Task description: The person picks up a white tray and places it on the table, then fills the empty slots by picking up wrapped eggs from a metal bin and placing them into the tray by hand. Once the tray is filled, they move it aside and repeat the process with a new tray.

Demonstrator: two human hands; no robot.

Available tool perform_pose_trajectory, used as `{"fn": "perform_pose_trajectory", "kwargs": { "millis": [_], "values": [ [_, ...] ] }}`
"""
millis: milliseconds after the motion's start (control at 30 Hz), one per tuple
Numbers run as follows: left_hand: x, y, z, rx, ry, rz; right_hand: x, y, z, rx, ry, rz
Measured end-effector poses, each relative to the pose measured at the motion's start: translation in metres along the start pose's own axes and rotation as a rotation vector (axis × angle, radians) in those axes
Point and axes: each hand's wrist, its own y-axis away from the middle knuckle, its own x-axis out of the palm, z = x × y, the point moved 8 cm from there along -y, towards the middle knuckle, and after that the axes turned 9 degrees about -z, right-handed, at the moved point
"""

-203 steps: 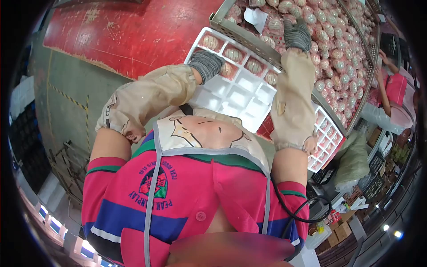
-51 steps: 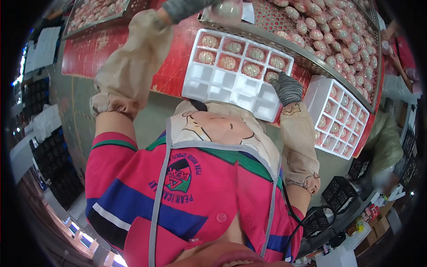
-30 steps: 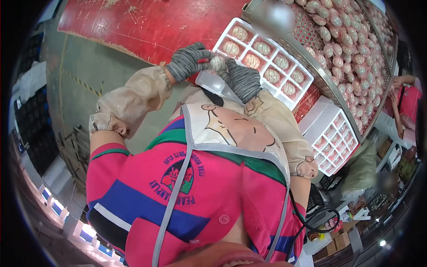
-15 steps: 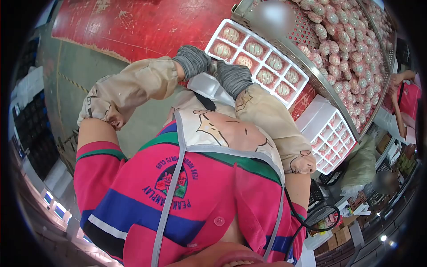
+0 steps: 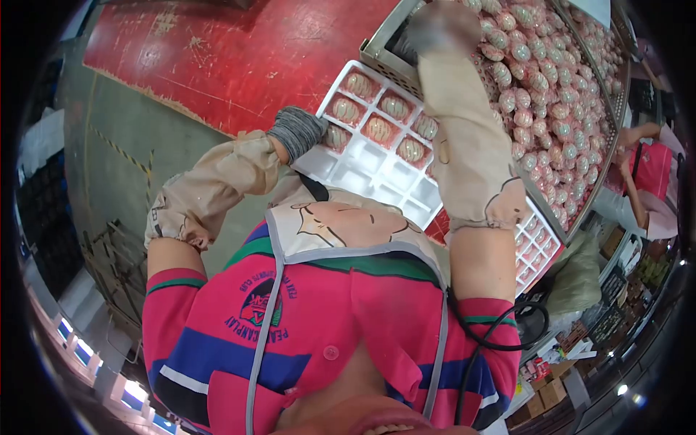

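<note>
My left hand point(image 5: 299, 134), in a grey knitted glove, is closed at the left edge of a white foam tray point(image 5: 353, 181). One of the round pieces in striped pale-and-red wrapping point(image 5: 337, 137) sits right beside its fingers. The tray's far cells hold several such pieces, and its nearer visible cells are empty. My right arm, in a beige sleeve cover, stretches forward across the tray's right side. At its end, my right hand point(image 5: 444, 32) is over the near corner of a perforated metal bin point(image 5: 391, 61). A blur hides its fingers.
Many wrapped round pieces point(image 5: 544, 94) fill the metal bin. A second white tray point(image 5: 535, 250) with wrapped pieces stands to the right. The red tabletop point(image 5: 239, 58) has a worn front edge. Another person point(image 5: 645, 170) stands by the bin's far right side.
My right hand has left my left hand's side and reached forward to the bin. My left hand stays at the tray's edge. The tray's empty cells now show.
</note>
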Motion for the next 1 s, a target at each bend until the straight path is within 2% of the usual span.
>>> {"fn": "perform_pose_trajectory", "kwargs": {
  "millis": [33,67,133,167,200,300,333,400,467,533,567,600,633,667,700,733,767,800,867,900,933,1000],
  "values": [
    [0.002,0.001,0.001,-0.014,-0.003,-0.009,0.028,-0.014,-0.016,-0.032,0.132,-0.007],
    [0.001,0.002,0.001,-0.025,0.007,-0.005,0.012,-0.010,0.002,-0.042,0.134,0.004],
    [-0.004,0.004,0.000,-0.021,0.015,0.014,0.011,-0.006,0.021,-0.256,0.154,0.100],
    [-0.002,0.002,0.001,-0.028,0.021,0.009,0.011,0.009,-0.001,0.011,0.021,-0.134],
    [0.000,0.002,0.002,-0.021,0.035,0.005,0.006,0.010,0.002,0.004,0.026,-0.131],
    [0.004,0.003,0.005,-0.022,0.052,-0.014,-0.003,0.010,0.013,-0.008,0.268,0.243],
    [0.002,0.004,0.005,-0.026,0.058,-0.025,-0.015,0.018,0.025,-0.010,0.270,0.240],
    [-0.005,0.007,0.003,-0.051,0.075,-0.019,-0.048,0.040,0.039,0.145,0.128,0.039],
    [-0.020,0.013,-0.001,-0.070,0.094,-0.013,-0.061,0.062,0.043,0.122,0.094,0.033],
    [-0.053,0.018,-0.002,-0.124,0.232,-0.231,-0.084,0.088,0.046,0.213,-0.464,-0.148],
    [-0.058,0.019,-0.002,-0.118,0.234,-0.230,-0.086,0.096,0.026,0.317,-0.873,-0.187],
    [-0.074,0.021,0.000,-0.116,0.470,-0.397,-0.084,0.104,0.004,0.324,-0.870,-0.189],
    [-0.086,0.024,0.003,-0.114,0.708,-0.564,-0.079,0.112,-0.022,0.350,-1.147,-0.246],
    [-0.084,0.018,0.001,-0.108,0.714,-0.561,-0.075,0.119,-0.037,0.376,-1.425,-0.305],
    [-0.079,0.007,0.006,-0.176,0.917,-0.575,-0.079,0.128,-0.038,0.382,-1.422,-0.314],
    [-0.081,-0.003,0.005,-0.244,1.119,-0.584,-0.093,0.141,-0.035,0.327,-1.580,-0.383],
    [-0.084,-0.013,0.001,-0.353,1.162,-0.562,-0.105,0.155,-0.031,0.265,-1.739,-0.453],
    [-0.090,-0.023,-0.005,-0.349,1.161,-0.558,-0.112,0.166,-0.022,0.268,-1.741,-0.458],
    [-0.119,-0.039,-0.011,-0.165,0.934,-0.801,-0.123,0.193,-0.006,0.376,-1.518,-0.541],
    [-0.134,-0.047,-0.017,-0.057,0.774,-0.913,-0.122,0.207,-0.002,0.506,-1.415,-0.562],
    [-0.149,-0.056,-0.025,0.056,0.614,-1.017,-0.117,0.219,0.001,0.514,-1.419,-0.577],
    [-0.170,-0.096,-0.040,0.235,0.277,-1.025,-0.106,0.245,0.001,0.449,-1.235,-0.677]
  ]
}}
